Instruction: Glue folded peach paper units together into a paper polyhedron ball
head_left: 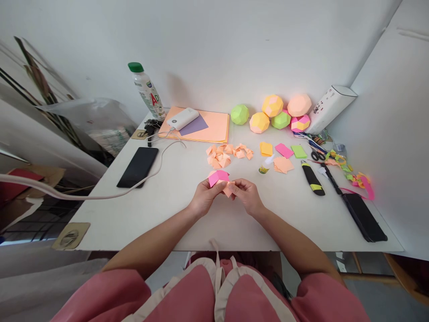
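Observation:
Between my hands is a partly built paper model of folded pink and peach pieces. My left hand grips it from the left, thumb on top. My right hand pinches a peach part at its right side; the fingertips partly hide that part. Just beyond lie loose folded peach paper units, with a curved row of more units to their right. A small glue bottle stands right of my hands, beside flat peach paper pieces.
Finished paper balls line the wall. Yellow, pink and green paper stacks lie right, near scissors, a cutter and a black pouch. Left are a phone, cable, power bank and bottle.

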`<state>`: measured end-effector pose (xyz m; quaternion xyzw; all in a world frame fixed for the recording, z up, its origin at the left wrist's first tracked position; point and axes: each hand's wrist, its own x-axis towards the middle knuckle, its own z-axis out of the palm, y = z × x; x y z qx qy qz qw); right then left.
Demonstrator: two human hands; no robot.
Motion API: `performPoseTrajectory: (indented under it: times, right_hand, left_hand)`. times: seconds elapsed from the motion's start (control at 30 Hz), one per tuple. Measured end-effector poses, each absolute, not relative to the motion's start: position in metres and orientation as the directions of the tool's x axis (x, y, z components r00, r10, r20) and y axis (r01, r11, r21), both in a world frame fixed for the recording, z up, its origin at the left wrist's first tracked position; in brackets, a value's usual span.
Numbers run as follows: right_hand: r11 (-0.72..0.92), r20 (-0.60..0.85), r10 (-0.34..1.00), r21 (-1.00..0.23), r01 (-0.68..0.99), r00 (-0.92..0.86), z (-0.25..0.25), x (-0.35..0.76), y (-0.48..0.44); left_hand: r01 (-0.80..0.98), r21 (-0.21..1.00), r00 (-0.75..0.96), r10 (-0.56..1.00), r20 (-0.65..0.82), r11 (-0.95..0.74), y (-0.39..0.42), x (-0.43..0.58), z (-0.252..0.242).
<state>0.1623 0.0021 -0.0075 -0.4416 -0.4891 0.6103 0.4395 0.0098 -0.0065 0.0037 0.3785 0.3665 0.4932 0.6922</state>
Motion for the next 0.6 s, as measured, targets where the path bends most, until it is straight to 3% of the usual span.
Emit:
performPoseTrajectory:
  times: [0.6]
  right_hand:
    - [-0.201,-0.139,0.932,-0.967,-0.157,-0.336,-0.0084,0.1662,0.0063]
  left_hand:
    - [-0.386,0.865,0.276,0.935,-0.224,0.321,-0.0042,0.0062,-0.0036]
